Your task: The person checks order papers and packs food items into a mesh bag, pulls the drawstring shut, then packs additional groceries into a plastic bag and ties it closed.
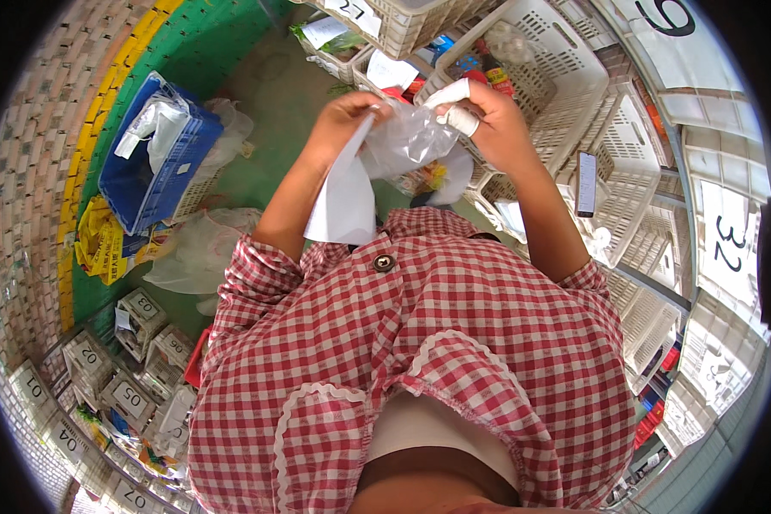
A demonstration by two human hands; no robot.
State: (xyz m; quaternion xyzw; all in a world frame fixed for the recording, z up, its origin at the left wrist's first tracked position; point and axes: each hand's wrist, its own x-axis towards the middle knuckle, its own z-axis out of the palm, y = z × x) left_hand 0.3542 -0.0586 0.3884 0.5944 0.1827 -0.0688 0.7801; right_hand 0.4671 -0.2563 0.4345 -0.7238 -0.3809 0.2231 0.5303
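Note:
A clear plastic bag [408, 142] is stretched between my two hands. My left hand [345, 123] pinches the bag's edge together with a white paper sheet [344, 202], which hangs down in front of the checked shirt [385, 308]. My right hand [498, 128] grips the other side of the bag; white tape or bandage wraps its thumb and a finger. Below the bag, partly hidden by it, is a packet with colourful print [427, 178].
Pale plastic crates [572, 77] stand at the right, one holding a dark bottle with a yellow label [498, 77]. A smartphone [586, 184] lies on a crate. Left are a blue crate [167, 186] and a yellow bag [99, 241]. Numbered crates [128, 398] fill the lower left.

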